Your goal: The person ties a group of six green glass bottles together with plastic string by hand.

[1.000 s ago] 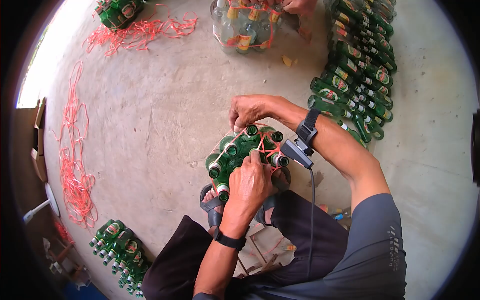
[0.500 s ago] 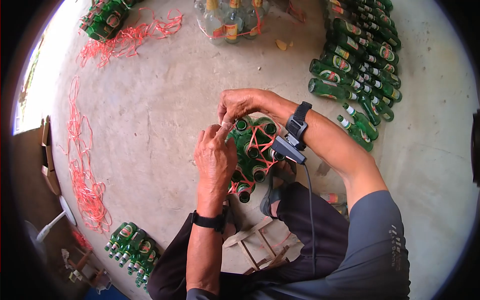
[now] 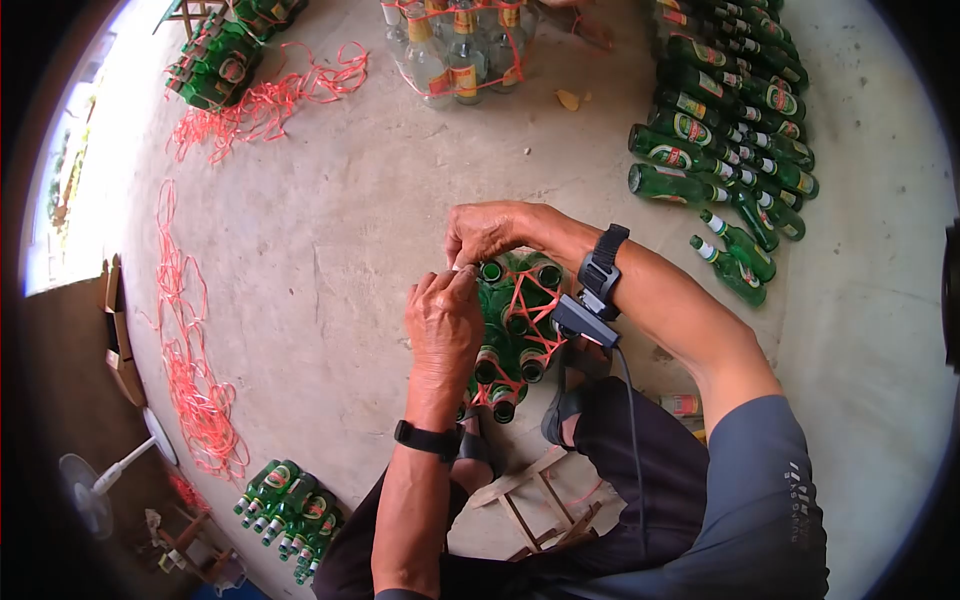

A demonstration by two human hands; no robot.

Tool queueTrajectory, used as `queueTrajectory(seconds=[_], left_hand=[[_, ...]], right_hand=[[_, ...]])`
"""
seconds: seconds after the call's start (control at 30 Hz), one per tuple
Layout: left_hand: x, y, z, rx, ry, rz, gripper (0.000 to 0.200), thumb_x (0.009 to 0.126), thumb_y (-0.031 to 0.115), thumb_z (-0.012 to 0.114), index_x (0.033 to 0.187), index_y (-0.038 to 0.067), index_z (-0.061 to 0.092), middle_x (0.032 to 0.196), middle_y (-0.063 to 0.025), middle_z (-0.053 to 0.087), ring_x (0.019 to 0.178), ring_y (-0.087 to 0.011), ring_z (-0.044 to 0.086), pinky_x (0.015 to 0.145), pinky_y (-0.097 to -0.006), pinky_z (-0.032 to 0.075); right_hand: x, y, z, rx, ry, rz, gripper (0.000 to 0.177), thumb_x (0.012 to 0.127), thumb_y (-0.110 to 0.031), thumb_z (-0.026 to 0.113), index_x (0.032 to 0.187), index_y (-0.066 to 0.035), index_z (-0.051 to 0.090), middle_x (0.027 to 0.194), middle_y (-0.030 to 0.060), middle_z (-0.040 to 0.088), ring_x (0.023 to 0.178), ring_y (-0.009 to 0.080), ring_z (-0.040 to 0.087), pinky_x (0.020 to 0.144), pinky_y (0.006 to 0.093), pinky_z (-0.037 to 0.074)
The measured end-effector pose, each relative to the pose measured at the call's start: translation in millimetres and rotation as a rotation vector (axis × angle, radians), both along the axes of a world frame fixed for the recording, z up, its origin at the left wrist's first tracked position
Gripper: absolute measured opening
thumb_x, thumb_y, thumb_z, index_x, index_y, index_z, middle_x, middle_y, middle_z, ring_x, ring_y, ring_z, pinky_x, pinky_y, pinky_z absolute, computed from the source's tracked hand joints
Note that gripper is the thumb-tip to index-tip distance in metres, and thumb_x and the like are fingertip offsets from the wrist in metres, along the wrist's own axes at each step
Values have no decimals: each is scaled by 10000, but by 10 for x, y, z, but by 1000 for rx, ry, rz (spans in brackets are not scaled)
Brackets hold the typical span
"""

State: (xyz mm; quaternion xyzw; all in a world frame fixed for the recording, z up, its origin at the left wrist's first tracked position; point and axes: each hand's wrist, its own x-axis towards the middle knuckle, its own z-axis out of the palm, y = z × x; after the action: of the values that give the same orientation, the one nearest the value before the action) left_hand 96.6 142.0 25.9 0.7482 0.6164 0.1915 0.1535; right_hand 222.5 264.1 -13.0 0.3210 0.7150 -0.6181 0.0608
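A bundle of upright green glass bottles (image 3: 515,360) stands on the floor between my feet, with red plastic string (image 3: 523,300) criss-crossed around the necks. At the bundle's far left edge, my left hand (image 3: 445,320) has its fingers closed in a pinch, back of the hand upward. My right hand (image 3: 485,232) bends over from the far side, its fingertips meeting the left ones. Both pinch the string there, though the fingers hide most of it. Straps circle both wrists, and a small black device (image 3: 585,322) with a cable hangs at the right one.
Many green bottles (image 3: 690,185) lie in rows at right. Tied clear bottles (image 3: 465,60) stand at the far side. Loose red string (image 3: 195,390) lies at left, near more green bottles (image 3: 290,510). A wooden stool frame (image 3: 540,500) is below me, and a white fan (image 3: 110,475) is lower left.
The whole view has shifted slightly, so the scene sits lower and farther right. My hands stay together at the bundle's far left edge, with fingers still closed.
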Motion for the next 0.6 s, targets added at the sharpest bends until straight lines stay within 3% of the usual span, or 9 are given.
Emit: queueTrajectory(seconds=[0.27,0.33,0.37,0.4,0.43,0.47,0.53,0.6], left_hand=[[-3,14,-45,-30,-51,29,95,785,87,600,795,33,677,727,-142,641,700,-320,606,637,-409,465],[-39,27,-92,-95,-196,80,114,770,91,612,806,21,695,730,-169,645,658,-301,622,625,-382,471],[-53,46,-88,-97,-203,83,114,770,91,612,806,21,695,730,-169,645,658,-301,622,625,-382,471],[-69,66,-53,-255,-264,131,128,764,96,623,829,17,701,715,-158,646,629,-254,621,611,-355,470],[-85,78,-19,-416,-324,179,148,758,101,633,853,13,706,701,-147,648,599,-206,619,596,-328,469],[-94,104,8,-570,-429,247,163,781,120,639,869,-3,701,645,-55,627,560,-104,564,558,-277,446],[-156,136,-5,-663,-561,237,167,798,136,641,860,-9,696,647,-18,613,569,-81,545,551,-259,438],[-251,189,-59,-834,-774,180,182,831,158,637,834,-18,682,668,31,601,575,-58,517,539,-238,420]], right_hand=[[26,-19,31,140,40,-24,253,713,-186,613,853,9,693,651,116,648,600,179,596,569,331,471],[63,-99,-57,137,38,-49,249,724,-191,621,853,9,694,669,135,656,612,196,611,580,339,479],[84,-145,-140,410,103,-205,242,744,-199,628,850,9,694,680,153,656,621,215,621,592,345,485],[94,-193,-66,683,169,-360,239,763,-207,636,848,9,693,692,172,656,629,233,631,604,351,491],[128,-245,7,678,165,-354,239,763,-207,636,848,9,693,692,172,656,629,233,631,604,351,491],[188,-306,84,605,81,-509,239,783,-211,633,853,10,691,703,179,654,633,251,634,614,353,494],[308,-439,512,447,37,-695,214,824,-192,598,834,8,675,707,187,633,618,276,624,616,375,488],[408,-592,728,400,8,-582,205,828,-187,589,793,4,657,687,191,611,603,294,608,604,391,477]])
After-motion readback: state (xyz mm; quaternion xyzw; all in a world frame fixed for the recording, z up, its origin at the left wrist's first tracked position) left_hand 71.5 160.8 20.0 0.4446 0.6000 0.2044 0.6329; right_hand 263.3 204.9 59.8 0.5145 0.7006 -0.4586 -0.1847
